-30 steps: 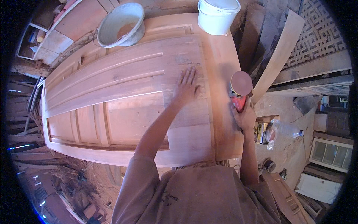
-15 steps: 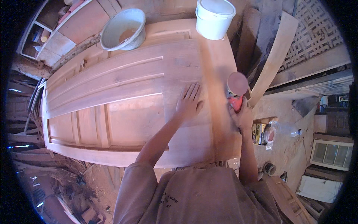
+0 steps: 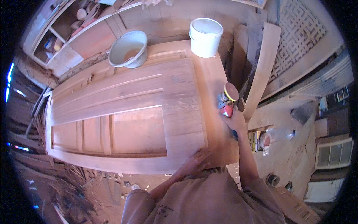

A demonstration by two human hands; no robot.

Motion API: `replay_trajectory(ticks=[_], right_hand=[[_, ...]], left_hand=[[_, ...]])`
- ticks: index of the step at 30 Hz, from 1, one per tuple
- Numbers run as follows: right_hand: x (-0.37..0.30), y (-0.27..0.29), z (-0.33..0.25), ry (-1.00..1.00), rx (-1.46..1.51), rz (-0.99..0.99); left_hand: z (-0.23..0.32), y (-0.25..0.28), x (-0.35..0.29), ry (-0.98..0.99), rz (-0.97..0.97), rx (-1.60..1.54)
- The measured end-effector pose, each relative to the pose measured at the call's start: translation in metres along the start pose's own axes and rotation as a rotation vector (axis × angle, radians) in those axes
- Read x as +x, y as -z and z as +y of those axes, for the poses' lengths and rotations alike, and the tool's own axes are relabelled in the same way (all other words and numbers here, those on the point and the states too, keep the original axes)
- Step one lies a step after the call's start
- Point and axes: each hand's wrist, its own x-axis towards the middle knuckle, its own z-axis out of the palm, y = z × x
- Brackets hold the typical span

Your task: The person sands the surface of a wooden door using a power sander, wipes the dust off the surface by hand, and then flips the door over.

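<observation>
My right hand (image 3: 236, 122) is wrapped around a red and dark angle grinder (image 3: 226, 108). Its round sanding disc (image 3: 231, 92), reddish with a yellow rim, is turned up toward me, off the wood. Below it is the pale margin of a large wooden panel (image 3: 213, 89). A panelled wooden door (image 3: 182, 108) lies flat on that panel. At the door's near right corner rests my left hand (image 3: 199, 159), fingers stretched out and holding nothing; its underside is hidden.
A grey basin (image 3: 128, 50) and a lidded white bucket (image 3: 206, 38) stand at the far edge. To the right, a long board (image 3: 263, 71) leans beside a lattice screen (image 3: 298, 31). A plastic bottle (image 3: 283, 133) lies lower right. Wood scraps cover the ground at left.
My left hand has slid from the door's face back to its near right corner. The grinder has tilted, showing more of its body. My view has shifted, revealing more of the far wall.
</observation>
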Motion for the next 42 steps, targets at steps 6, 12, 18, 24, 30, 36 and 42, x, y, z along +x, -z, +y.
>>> replay_trajectory(ticks=[6,12,18,24,30,36,42], right_hand=[[-0.067,0.037,-0.033,-0.005,1.199,-0.573],[-0.122,0.064,-0.024,0.143,1.204,-0.535],[-0.17,0.083,-0.008,0.361,0.919,-0.278],[-0.214,0.087,0.0,0.415,0.581,0.01],[-0.234,0.091,0.018,0.351,0.704,0.018],[-0.246,0.095,-0.002,0.385,0.735,0.175],[-0.25,0.079,-0.002,0.28,0.76,0.094]], left_hand=[[0.056,-0.03,0.047,0.226,0.526,-0.853],[0.135,-0.065,0.086,0.126,0.884,-1.159],[0.175,-0.094,0.075,0.106,1.02,-0.925],[0.186,-0.117,0.071,0.148,1.016,-0.842],[0.2,-0.118,0.068,0.151,0.84,-0.778],[0.201,-0.105,0.061,0.118,0.697,-0.817],[0.201,-0.091,0.046,0.116,0.778,-0.709]])
